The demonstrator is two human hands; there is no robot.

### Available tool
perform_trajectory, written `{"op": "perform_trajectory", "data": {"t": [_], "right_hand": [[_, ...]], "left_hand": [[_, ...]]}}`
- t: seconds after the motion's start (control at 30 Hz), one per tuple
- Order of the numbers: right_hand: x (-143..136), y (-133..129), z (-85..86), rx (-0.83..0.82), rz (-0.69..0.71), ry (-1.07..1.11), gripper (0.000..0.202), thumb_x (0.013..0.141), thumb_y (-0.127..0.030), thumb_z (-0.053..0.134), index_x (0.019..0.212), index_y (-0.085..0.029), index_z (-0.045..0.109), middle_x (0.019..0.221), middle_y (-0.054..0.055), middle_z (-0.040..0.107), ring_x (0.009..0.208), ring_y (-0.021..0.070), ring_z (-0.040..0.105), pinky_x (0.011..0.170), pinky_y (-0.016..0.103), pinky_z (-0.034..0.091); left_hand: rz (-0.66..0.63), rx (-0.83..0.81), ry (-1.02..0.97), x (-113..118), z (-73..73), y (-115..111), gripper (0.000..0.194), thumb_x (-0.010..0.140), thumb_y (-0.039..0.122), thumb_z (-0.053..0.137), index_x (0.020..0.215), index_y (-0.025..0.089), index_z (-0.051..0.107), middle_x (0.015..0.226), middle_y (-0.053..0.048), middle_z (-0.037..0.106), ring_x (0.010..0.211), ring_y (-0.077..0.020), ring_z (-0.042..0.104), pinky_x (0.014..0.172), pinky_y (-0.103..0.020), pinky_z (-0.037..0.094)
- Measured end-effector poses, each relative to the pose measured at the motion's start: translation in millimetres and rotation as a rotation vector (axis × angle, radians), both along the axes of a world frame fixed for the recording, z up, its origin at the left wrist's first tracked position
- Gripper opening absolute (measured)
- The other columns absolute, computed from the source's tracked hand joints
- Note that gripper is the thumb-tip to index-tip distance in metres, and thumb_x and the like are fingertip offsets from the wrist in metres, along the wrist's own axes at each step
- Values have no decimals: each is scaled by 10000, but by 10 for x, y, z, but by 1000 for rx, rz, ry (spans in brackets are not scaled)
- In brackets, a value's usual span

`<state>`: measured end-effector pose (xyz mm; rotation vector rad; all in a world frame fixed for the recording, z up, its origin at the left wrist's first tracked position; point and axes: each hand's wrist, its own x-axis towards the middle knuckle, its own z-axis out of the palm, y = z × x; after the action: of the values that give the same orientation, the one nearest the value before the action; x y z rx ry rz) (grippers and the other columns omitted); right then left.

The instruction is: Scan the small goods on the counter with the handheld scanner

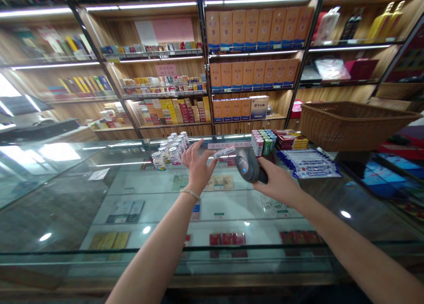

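Observation:
In the head view my right hand (pixel 280 180) is wrapped around the handle of a dark handheld barcode scanner (pixel 247 165). A blue light shows on the scanner's face, which points toward my left hand. My left hand (pixel 198 165), a beaded bracelet at its wrist, pinches a small, slim whitish packet (pixel 225 152) between thumb and finger above the glass counter. The packet's far end lies close to the scanner head, and its print is too blurred to read. Several small white bottles (pixel 174 154) stand in a group just left of my left hand.
Behind the scanner stand pink, green and blue cans (pixel 264 141). Red and yellow packs (pixel 287 140), blue-and-white wrapped sticks (pixel 308 163) and a wicker basket (pixel 354 127) are on the right. Cigarette packs (pixel 227 243) lie beneath the glass counter (pixel 142 207). Stocked shelves (pixel 251 51) line the back.

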<state>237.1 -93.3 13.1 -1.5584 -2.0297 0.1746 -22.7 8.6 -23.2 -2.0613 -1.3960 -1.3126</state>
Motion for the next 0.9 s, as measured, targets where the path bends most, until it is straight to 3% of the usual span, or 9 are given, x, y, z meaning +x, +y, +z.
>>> {"op": "perform_trajectory", "data": {"t": [0.23, 0.43, 0.9], "right_hand": [[37, 107, -85, 24, -41, -255, 397, 845, -339, 652, 1224, -226, 620, 1229, 98, 628, 1154, 282, 628, 703, 299, 483], [51, 146, -132, -11, -39, -267, 390, 872, -382, 690, 1233, -240, 649, 1213, 95, 615, 1147, 279, 634, 787, 328, 530], [79, 188, -207, -74, -48, -325, 410, 867, -406, 705, 1242, -243, 681, 1233, 102, 604, 1161, 288, 628, 808, 338, 547]], "left_hand": [[-1, 14, -4, -2, 13, -10, 171, 905, 426, 731, 1019, 301, 760, 1527, -82, 533, 1427, -340, 439, 1205, -580, 269], [-8, 13, -7, -8, 16, -11, 174, 913, 433, 718, 1023, 303, 757, 1555, -72, 511, 1437, -339, 429, 1213, -569, 263], [12, 23, -6, 12, 17, -13, 182, 904, 443, 729, 1013, 301, 764, 1535, -79, 534, 1418, -342, 440, 1204, -561, 268]]}}
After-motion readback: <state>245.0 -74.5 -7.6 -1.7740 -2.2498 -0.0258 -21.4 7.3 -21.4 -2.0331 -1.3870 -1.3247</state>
